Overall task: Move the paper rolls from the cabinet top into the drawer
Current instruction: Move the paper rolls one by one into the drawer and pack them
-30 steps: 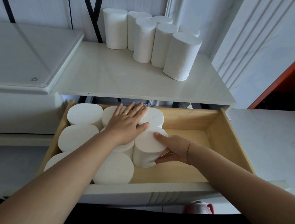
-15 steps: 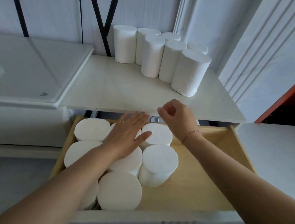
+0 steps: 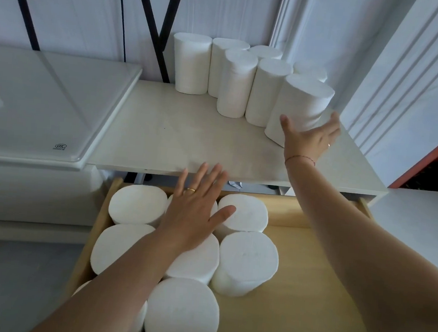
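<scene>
paper rolls (image 3: 237, 82), seven of them, stand upright in a tight cluster at the back right corner of the cabinet top (image 3: 175, 140), well back from its front edge. the front roll (image 3: 301, 107), the one nearest the right edge, tilts slightly away from the rest. the right hand (image 3: 310, 139) reaches up to it with fingers spread wide, thumb in front of the roll's left side and the other fingers out past its right side; the hand is not closed round it, and whether it touches the paper cannot be told. a thin red bracelet (image 3: 300, 158) circles that wrist. below the cabinet top's front edge the wooden drawer (image 3: 307, 292) stands pulled out. more rolls (image 3: 246, 263) sit on end in its left half, packed side by side in rows from back wall to front, while the right half shows bare wood. the left hand (image 3: 195, 216) lies flat on top of these, fingers straight and holding nothing, a gold ring (image 3: 191, 189) on one finger. a white glass-lidded unit (image 3: 46, 103) adjoins the cabinet top's left edge.
</scene>
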A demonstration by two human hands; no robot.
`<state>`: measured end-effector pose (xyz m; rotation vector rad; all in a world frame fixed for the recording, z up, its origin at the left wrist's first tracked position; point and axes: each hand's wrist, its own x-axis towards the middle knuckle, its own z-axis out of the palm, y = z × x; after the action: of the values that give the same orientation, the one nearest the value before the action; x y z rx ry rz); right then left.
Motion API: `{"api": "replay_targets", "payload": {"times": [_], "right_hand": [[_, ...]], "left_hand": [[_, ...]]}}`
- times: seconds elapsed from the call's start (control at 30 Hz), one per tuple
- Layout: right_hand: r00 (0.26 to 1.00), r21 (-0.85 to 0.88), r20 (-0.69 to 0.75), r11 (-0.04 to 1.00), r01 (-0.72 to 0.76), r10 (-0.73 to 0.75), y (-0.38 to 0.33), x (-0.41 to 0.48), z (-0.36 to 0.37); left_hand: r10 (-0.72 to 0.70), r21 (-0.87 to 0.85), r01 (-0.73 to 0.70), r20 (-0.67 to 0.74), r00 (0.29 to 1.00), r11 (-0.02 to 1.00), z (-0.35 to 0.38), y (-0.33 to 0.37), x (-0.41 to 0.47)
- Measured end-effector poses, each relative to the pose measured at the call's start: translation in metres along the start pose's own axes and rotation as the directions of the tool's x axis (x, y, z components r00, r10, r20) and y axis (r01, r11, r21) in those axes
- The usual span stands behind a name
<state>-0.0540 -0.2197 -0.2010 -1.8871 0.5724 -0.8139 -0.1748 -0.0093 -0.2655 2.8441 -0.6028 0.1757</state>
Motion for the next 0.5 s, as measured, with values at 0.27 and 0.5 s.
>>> {"api": "replay_targets", "payload": {"times": [0.27, 0.5], "right_hand": [[0.988, 0.157, 0.154, 0.987, -0.013, -0.012, 0.008, 0.011, 0.001], [0.952, 0.186, 0.262, 0.976, 0.113, -0.16, 0.021, -0.012, -0.009]], "left_hand": [[0.0, 0.047, 0.0, -0.014, 1.0, 0.999, 0.003, 0.001, 0.001], [-0.004, 0.051, 0.005, -0.012, 1.0, 0.999, 0.002, 0.002, 0.001]]}}
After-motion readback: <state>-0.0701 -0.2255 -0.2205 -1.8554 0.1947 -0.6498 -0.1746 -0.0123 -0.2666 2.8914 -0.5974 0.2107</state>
